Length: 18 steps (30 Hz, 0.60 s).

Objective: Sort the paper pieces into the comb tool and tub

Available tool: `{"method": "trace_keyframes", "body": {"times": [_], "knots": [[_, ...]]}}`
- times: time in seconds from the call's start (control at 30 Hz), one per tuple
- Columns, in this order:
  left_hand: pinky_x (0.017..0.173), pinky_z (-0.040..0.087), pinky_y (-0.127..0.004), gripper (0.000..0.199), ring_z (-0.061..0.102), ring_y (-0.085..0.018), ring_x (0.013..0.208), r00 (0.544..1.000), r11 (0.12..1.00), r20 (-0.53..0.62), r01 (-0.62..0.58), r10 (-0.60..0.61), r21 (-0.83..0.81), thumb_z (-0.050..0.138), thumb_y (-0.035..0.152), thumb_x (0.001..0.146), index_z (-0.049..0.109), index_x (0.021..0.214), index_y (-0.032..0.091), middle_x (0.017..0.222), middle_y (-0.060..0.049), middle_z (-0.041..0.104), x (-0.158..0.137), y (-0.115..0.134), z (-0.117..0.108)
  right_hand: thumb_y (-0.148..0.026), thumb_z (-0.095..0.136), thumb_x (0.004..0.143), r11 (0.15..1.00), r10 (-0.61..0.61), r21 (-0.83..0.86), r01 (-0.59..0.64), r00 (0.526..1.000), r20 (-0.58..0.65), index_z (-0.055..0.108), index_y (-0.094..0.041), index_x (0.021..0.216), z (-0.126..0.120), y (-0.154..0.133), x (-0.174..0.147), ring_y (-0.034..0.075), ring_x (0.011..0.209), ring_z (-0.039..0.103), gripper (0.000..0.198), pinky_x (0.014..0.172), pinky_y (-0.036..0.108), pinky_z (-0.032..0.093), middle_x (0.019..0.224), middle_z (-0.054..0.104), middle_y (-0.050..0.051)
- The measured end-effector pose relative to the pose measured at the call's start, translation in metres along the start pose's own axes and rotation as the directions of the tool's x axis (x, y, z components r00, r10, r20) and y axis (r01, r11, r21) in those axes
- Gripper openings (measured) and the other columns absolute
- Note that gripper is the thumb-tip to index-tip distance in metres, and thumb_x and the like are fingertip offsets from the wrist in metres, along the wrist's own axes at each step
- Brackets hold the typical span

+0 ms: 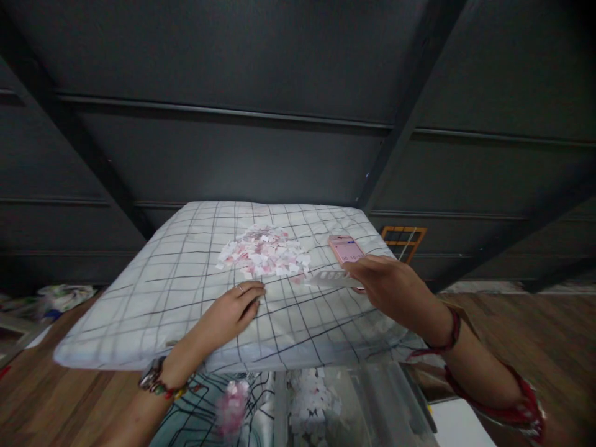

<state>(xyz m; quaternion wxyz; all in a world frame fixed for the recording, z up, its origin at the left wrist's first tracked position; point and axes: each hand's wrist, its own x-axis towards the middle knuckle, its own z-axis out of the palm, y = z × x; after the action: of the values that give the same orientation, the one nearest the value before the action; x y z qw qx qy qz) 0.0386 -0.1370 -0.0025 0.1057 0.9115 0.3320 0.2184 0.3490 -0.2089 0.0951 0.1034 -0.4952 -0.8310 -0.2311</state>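
My left hand [237, 305] rests on the checked cloth [181, 273], just in front of a heap of small white and pink paper pieces [265, 251]. Its fingers lie on the cloth, with the thumb a little apart, and I see nothing in them. My right hand [388, 285] is closed on a thin, translucent strip [330, 279] with paler oblong marks; its exact kind is unclear. The strip points left, and its tip is close to the heap's right edge. A pink-framed phone [345, 248] with a lit screen lies just beyond my right hand, which partly covers it.
Below the near table edge stands a clear plastic box [363, 403] with white paper pieces inside. Left of it, a small bag of pink and white bits [233, 406] lies on dark-lined fabric. A dark panelled wall [261, 161] rises behind the table.
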Motion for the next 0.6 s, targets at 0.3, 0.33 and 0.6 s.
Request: {"method": "trace_keyframes", "body": {"times": [0.3, 0.33, 0.6], "knots": [[0.1, 0.052, -0.034, 0.03, 0.063, -0.017, 0.11, 1.0, 1.0, 0.004, -0.002, 0.002, 0.004, 0.039, 0.024, 0.095, 0.063, 0.112, 0.018, 0.118, -0.008, 0.067, 0.0, 0.001, -0.001, 0.001, 0.053, 0.075, 0.999, 0.047, -0.016, -0.047, 0.999, 0.022, 0.067, -0.016, 0.09, 0.0, 0.003, 0.008, 0.017, 0.068, 0.06, 0.027, 0.065, 0.027, 0.041, 0.072, 0.067, 0.004], [0.1, 0.052, -0.034, 0.031, 0.063, -0.017, 0.11, 1.0, 1.0, 0.006, -0.002, 0.002, 0.005, 0.039, 0.024, 0.095, 0.063, 0.113, 0.017, 0.119, -0.009, 0.067, 0.0, 0.001, -0.001, 0.001, 0.053, 0.075, 0.999, 0.041, -0.002, -0.041, 0.999, 0.028, 0.067, -0.017, 0.09, 0.002, 0.003, 0.007, 0.017, 0.068, 0.06, 0.027, 0.064, 0.026, 0.041, 0.072, 0.067, 0.003], [0.101, 0.052, -0.034, 0.031, 0.063, -0.018, 0.111, 1.0, 1.0, 0.001, -0.006, 0.006, 0.005, 0.038, 0.025, 0.095, 0.063, 0.112, 0.017, 0.118, -0.009, 0.067, 0.001, 0.0, 0.001, 0.005, 0.043, 0.078, 0.996, -0.031, 0.078, 0.033, 0.999, -0.03, 0.067, -0.017, 0.093, -0.009, 0.009, -0.018, 0.013, 0.066, 0.062, 0.036, 0.064, 0.025, 0.044, 0.074, 0.068, 0.002]]}}
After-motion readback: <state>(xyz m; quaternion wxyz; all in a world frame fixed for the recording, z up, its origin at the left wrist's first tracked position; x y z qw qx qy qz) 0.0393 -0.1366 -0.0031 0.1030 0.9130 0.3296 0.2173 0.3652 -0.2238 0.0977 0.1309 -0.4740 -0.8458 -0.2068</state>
